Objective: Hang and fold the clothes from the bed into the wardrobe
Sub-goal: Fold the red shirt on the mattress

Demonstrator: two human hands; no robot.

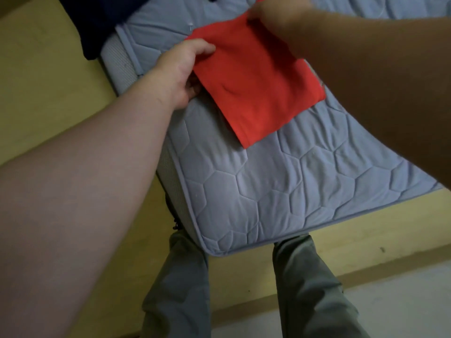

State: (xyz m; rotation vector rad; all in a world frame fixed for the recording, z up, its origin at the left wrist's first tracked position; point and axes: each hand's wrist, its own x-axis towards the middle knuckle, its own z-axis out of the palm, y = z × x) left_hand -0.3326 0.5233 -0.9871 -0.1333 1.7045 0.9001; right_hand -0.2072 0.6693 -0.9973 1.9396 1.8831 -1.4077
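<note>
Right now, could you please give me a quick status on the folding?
Left hand grips red garment at its left edge; right hand pinches the far edge. Garment folded, over the mattress. Nothing blocking it.

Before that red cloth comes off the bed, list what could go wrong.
1. The left hand and right hand hold the folded red cloth only at its far end. The near end lies loose on the mattress, so the folds may drop open when lifted.
2. The right hand seems to pinch just a corner, blurred here, so it could slip free.
</note>
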